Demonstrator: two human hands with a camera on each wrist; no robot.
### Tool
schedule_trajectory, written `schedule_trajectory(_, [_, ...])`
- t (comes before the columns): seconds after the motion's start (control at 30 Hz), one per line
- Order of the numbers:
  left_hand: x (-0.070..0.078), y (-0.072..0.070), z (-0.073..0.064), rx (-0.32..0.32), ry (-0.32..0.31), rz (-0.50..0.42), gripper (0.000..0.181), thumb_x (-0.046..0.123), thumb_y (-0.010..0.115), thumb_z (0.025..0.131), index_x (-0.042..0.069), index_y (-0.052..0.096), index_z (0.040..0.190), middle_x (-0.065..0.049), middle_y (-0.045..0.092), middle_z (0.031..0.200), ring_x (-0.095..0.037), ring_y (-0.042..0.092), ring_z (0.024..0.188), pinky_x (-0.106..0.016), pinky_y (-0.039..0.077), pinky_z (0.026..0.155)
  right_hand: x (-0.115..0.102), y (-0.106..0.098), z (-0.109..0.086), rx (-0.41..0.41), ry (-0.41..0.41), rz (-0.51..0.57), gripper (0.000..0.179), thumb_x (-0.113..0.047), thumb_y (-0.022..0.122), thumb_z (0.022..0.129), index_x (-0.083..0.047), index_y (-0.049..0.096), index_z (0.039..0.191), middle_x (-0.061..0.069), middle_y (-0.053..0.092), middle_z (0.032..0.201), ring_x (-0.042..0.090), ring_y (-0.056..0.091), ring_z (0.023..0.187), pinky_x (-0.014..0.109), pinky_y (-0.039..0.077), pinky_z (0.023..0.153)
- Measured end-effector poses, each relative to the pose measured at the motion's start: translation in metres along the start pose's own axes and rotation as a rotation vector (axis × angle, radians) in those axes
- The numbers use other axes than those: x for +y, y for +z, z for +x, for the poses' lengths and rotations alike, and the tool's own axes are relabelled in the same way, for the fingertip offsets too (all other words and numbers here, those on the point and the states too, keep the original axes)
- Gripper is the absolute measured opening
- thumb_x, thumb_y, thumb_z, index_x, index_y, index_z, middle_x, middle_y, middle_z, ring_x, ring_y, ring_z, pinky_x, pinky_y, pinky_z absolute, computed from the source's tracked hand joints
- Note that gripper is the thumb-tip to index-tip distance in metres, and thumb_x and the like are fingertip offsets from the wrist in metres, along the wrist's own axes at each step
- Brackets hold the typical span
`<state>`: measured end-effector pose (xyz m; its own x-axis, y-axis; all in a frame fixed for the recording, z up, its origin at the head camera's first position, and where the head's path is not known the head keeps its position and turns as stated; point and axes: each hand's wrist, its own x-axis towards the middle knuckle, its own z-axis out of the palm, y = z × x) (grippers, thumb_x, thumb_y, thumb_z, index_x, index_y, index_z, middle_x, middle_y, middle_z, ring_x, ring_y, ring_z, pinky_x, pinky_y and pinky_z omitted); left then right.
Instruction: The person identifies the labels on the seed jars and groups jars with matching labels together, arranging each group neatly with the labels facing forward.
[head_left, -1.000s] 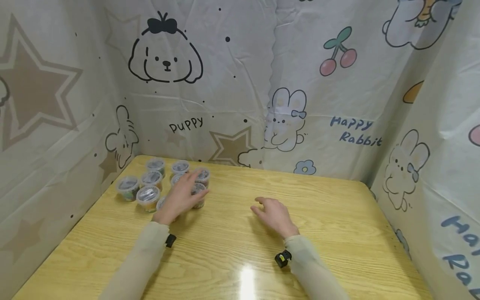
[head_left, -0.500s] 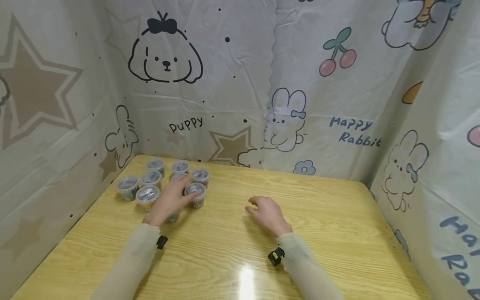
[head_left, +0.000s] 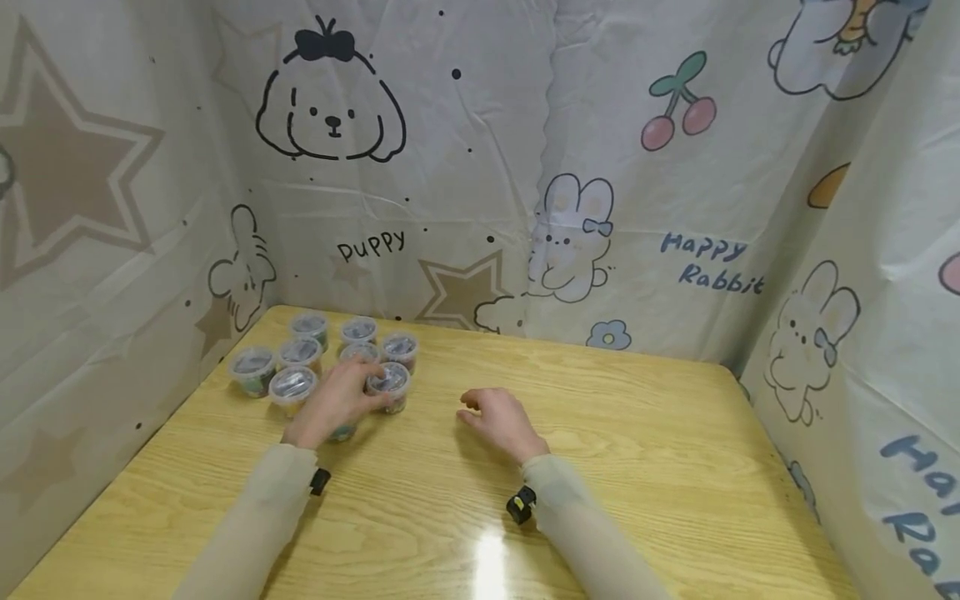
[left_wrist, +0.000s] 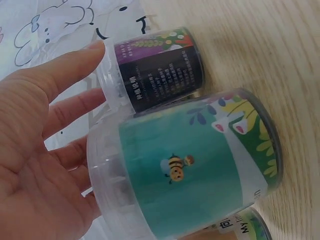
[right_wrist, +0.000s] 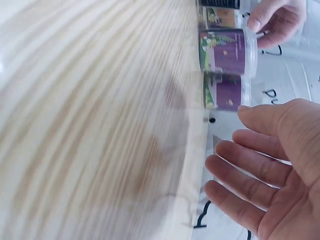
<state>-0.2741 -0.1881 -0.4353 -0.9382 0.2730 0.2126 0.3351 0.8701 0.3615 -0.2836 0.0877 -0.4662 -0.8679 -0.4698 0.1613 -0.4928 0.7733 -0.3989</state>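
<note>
Cartoon-printed cloth backs a wooden table in the head view, the left hand among lidded tubs at far left. Left wrist view: its thumb and fingers flank a black-and-purple tub beside a teal tub, grip uncertain. Right wrist view: the right hand, fingers loosely extended, stands clear of purple-labelled tubs.

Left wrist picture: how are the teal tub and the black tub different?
The teal tub shows a bee; the black tub shows rows of white writing. The teal tub looks bigger, probably because it's nearer; the black tub looks smaller. Both have see-through tops.
</note>
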Motion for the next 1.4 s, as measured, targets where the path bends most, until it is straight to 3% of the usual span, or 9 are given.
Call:
schedule_trajectory(0.2, [0.004, 0.002, 0.002, 0.021, 0.015, 0.054, 0.032, 0.035, 0.081, 0.081, 0.01, 0.074, 0.101, -0.011, 0.065, 0.106, -0.026, 0.062, 0.087, -0.045, 0.05, 0.074, -0.011, 0.006, 0.013, 0.005, -0.033, 0.003, 0.026, -0.025, 0.066, 0.095, -0.007, 0.072, 0.114, 0.005, 0.074, 0.11, 0.018, 0.07, 0.099, 0.034, 0.055, 0.089])
schedule_trajectory(0.37, [0.004, 0.007, 0.0, 0.074, 0.025, 0.089, 0.027, 0.037, 0.082, 0.08, 0.012, 0.073, 0.089, -0.009, 0.066, 0.1, -0.026, 0.061, 0.083, -0.044, 0.049, 0.072, -0.017, 0.013, 0.019, -0.021, -0.062, 0.039, 0.026, -0.022, 0.065, 0.095, -0.007, 0.071, 0.116, 0.005, 0.074, 0.109, 0.017, 0.07, 0.098, 0.032, 0.054, 0.089])
schedule_trajectory(0.63, [0.006, 0.021, -0.008, 0.093, -0.04, 0.129, 0.048, 0.045, 0.079, 0.08, 0.008, 0.072, 0.111, -0.011, 0.065, 0.107, -0.03, 0.063, 0.088, -0.051, 0.049, 0.077, -0.024, 0.025, 0.024, -0.122, -0.1, 0.128, 0.037, -0.016, 0.06, 0.098, -0.003, 0.059, 0.133, 0.01, 0.068, 0.124, 0.02, 0.066, 0.112, 0.033, 0.051, 0.099])
schedule_trajectory(0.87, [0.01, 0.032, -0.01, 0.113, -0.08, 0.103, 0.048, 0.044, 0.079, 0.081, 0.006, 0.071, 0.108, -0.016, 0.065, 0.106, -0.037, 0.062, 0.089, -0.059, 0.043, 0.083, -0.026, 0.032, 0.027, -0.185, -0.104, 0.199, 0.046, -0.011, 0.056, 0.1, 0.0, 0.046, 0.143, 0.014, 0.058, 0.138, 0.025, 0.063, 0.118, 0.033, 0.049, 0.102])
schedule_trajectory(1.13, [0.019, 0.026, 0.01, 0.198, -0.097, 0.127, 0.046, 0.043, 0.078, 0.082, 0.005, 0.069, 0.105, -0.019, 0.063, 0.11, -0.04, 0.063, 0.09, -0.054, 0.043, 0.08, -0.028, 0.021, 0.047, -0.171, -0.096, 0.234, 0.05, -0.014, 0.054, 0.101, -0.003, 0.041, 0.148, 0.014, 0.052, 0.145, 0.027, 0.06, 0.122, 0.034, 0.048, 0.104])
schedule_trajectory(1.4, [0.023, 0.026, 0.009, 0.145, -0.116, 0.108, 0.048, 0.038, 0.079, 0.082, 0.003, 0.067, 0.113, -0.021, 0.062, 0.115, -0.042, 0.062, 0.097, -0.054, 0.042, 0.08, -0.031, 0.028, 0.044, -0.197, -0.087, 0.268, 0.05, -0.014, 0.054, 0.101, -0.005, 0.04, 0.148, 0.013, 0.052, 0.145, 0.026, 0.06, 0.123, 0.031, 0.047, 0.104])
